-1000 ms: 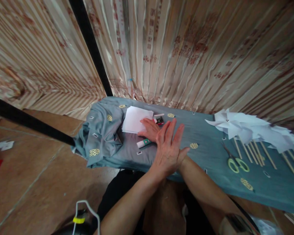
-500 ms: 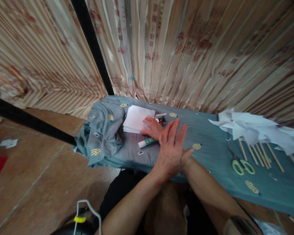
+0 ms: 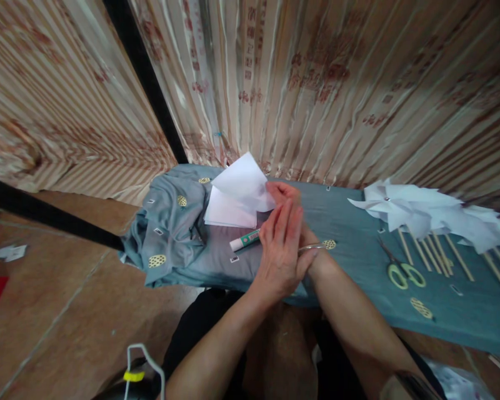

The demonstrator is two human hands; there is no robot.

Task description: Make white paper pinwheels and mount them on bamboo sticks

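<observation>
My right hand (image 3: 289,194) pinches the right corner of a white paper sheet (image 3: 244,175), which is lifted and tilted above a stack of white paper (image 3: 229,210). My left hand (image 3: 279,250) crosses in front of my right wrist, fingers stretched out and close together, with no object visible in it. A silvery bracelet (image 3: 312,246) shows at the right wrist. Just left of my left hand's fingers lies a glue stick (image 3: 244,241) with a white cap and green label, its far end hidden by the hand.
Scissors (image 3: 400,269) with light green handles lie to the right on the grey-blue cloth (image 3: 341,294). Beyond them several white paper pinwheels (image 3: 408,205) on wooden sticks overlap. A striped curtain (image 3: 308,94) hangs behind, and black poles (image 3: 145,78) stand at the left.
My right hand has taken hold of a sheet and raised it from the stack. The fingers of my left hand have come closer together. The view has shifted slightly.
</observation>
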